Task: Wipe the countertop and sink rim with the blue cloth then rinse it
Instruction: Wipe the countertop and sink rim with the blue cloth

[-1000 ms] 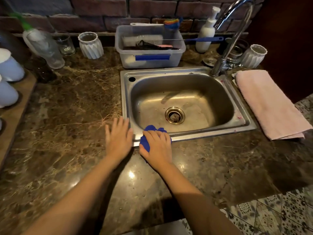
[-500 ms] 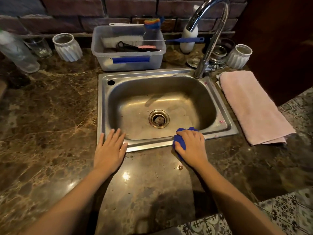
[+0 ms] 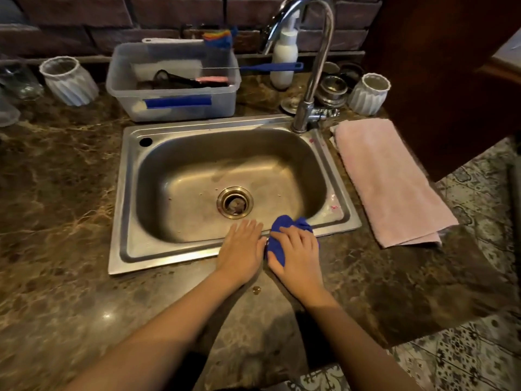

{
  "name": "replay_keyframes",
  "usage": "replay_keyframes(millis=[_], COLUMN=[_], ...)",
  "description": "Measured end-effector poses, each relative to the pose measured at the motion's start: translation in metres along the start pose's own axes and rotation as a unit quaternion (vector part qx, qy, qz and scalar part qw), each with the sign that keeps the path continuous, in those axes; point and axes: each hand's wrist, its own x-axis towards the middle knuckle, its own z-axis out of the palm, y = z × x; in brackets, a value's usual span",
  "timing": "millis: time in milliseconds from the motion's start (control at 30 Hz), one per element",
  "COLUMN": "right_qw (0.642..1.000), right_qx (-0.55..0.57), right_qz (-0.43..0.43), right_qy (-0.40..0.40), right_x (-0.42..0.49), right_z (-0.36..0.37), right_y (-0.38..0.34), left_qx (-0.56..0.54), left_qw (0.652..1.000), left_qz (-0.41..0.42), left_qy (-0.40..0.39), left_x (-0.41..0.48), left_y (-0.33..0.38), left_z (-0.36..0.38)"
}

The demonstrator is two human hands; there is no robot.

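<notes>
The right hand (image 3: 296, 255) presses the bunched blue cloth (image 3: 282, 235) onto the sink (image 3: 124, 210) rim at 6 o'clock, fingers curled over it. The left hand (image 3: 242, 249) lies flat and empty just beside it, at 9 o'clock of the cloth, on rim and worktop (image 3: 56, 249).

Rear wall: dark reddish-brown brick wall (image 3: 169, 12) in rough courses, with a narrow ledge at its foot. Work surface: dark brown marble bench (image 3: 56, 221) veined in tan and cream, polished, carrying small bright glints of overhead light near the front edge. Right side: tall dark brown wooden panel (image 3: 439, 80), possibly a cabinet side or a door; the view is too dim to tell which. Floor: patterned grey-and-white tiled floor (image 3: 479, 348) with floral motifs, visible past the bench's front and right edges. Lighting: warm, dim.
</notes>
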Motion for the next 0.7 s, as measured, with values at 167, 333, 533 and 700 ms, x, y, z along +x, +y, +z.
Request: replay_keyframes(millis=[167,333,533,700], right_qw=[1.000,1.000,0.999,0.996], right_qx=[0.014,0.022,0.029,-0.020], right_qz=[0.022,0.011,-0.015,0.007], right_qy=[0.014,-0.019,-0.040,-0.091], right_x=[0.015,0.027,0.051,0.111], right_z=[-0.016,-0.034,-0.041,-0.037], right_y=[0.060,0.114,0.133,0.148], left_qx=[0.053,0.082,0.106,0.116], left_qw=[0.999,0.996,0.994,0.993], left_qz=[0.009,0.018,0.007,-0.001], left_qy=[0.000,0.024,0.032,0.028], left_x=[0.017,0.014,0.012,0.011], left_y=[0.015,0.016,0.016,0.018], left_z=[0.011,0.015,0.018,0.018])
